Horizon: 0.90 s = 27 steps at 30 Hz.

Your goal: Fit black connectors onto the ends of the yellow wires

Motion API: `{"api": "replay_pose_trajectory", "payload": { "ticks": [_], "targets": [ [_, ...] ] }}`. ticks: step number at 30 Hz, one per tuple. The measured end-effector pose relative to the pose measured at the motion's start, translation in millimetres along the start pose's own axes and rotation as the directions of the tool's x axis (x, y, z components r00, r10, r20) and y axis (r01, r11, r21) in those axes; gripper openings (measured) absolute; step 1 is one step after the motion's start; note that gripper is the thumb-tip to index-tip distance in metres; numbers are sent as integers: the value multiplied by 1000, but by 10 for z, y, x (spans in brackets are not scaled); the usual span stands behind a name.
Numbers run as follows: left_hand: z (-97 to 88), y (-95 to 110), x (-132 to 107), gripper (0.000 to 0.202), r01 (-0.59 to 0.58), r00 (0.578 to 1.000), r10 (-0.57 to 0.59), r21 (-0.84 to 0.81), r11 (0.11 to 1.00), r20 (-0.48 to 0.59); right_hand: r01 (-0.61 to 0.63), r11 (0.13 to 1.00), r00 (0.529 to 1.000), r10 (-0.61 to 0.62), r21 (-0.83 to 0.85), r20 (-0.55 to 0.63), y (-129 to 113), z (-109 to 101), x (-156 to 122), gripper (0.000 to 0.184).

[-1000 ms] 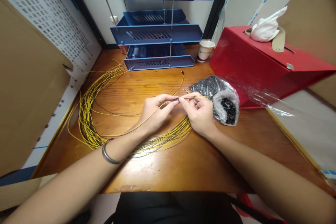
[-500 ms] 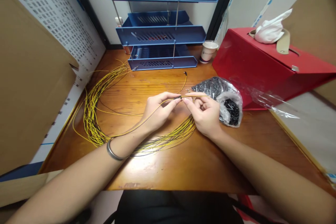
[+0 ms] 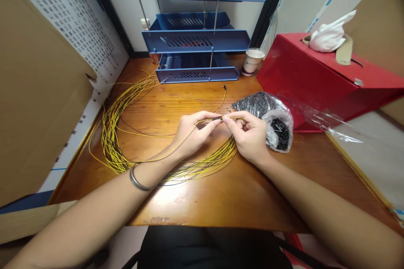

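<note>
Well left of your left hand (image 3: 192, 132) stands a cardboard sheet (image 3: 34, 92). Nearer to it, a yellow wire coil (image 3: 110, 143) lies on the wooden table (image 3: 240, 193). Your left hand pinches a single yellow wire (image 3: 235, 117) between thumb and forefinger, the other fingers curled. Your right hand (image 3: 249, 136) pinches the same wire, its fingertips touching those of the left. Just right of it sits a plastic bag (image 3: 277, 128) of black pieces, then a red box (image 3: 315, 75). Blue trays (image 3: 195, 42) stand beyond both hands. Compared with half a second ago, both pinches are unchanged.
</note>
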<state>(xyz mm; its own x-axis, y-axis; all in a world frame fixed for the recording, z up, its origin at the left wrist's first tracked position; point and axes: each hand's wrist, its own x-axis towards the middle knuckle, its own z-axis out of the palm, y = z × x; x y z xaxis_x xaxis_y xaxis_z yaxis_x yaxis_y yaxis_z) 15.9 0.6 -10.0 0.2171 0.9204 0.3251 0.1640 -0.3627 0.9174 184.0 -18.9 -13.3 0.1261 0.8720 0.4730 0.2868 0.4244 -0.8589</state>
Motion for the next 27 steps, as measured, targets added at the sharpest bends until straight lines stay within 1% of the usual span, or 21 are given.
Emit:
{"api": "replay_pose_trajectory", "payload": {
  "ticks": [2,5,9,13,16,21,27],
  "targets": [
    [4,6,5,22,-2,1000,2,-7,1000,-20,-18,1000,1000,18,8,18,-1,-5,-1,10],
    [10,11,13,23,15,999,-17,-52,999,-43,-27,999,999,27,32,-18,-3,-6,16,10],
    [9,9,10,24,33,999,-35,-80,996,-29,-33,998,999,34,46,-38,-6,6,31,11],
    [3,21,3,22,24,1000,-24,-50,998,-8,-36,999,999,35,31,7,-2,11,15,11],
    [-3,48,6,21,32,999,-33,-25,999,-20,-49,999,998,49,16,41,5,6,11,11],
    [-13,93,7,20,56,998,-57,-24,998,-31,-56,998,998,55,28,29,-4,-5,32,11],
    [-14,95,-2,21,42,999,-42,17,999,-7,-64,998,997,62,23,50,-19,-2,30,11]
  ]
}}
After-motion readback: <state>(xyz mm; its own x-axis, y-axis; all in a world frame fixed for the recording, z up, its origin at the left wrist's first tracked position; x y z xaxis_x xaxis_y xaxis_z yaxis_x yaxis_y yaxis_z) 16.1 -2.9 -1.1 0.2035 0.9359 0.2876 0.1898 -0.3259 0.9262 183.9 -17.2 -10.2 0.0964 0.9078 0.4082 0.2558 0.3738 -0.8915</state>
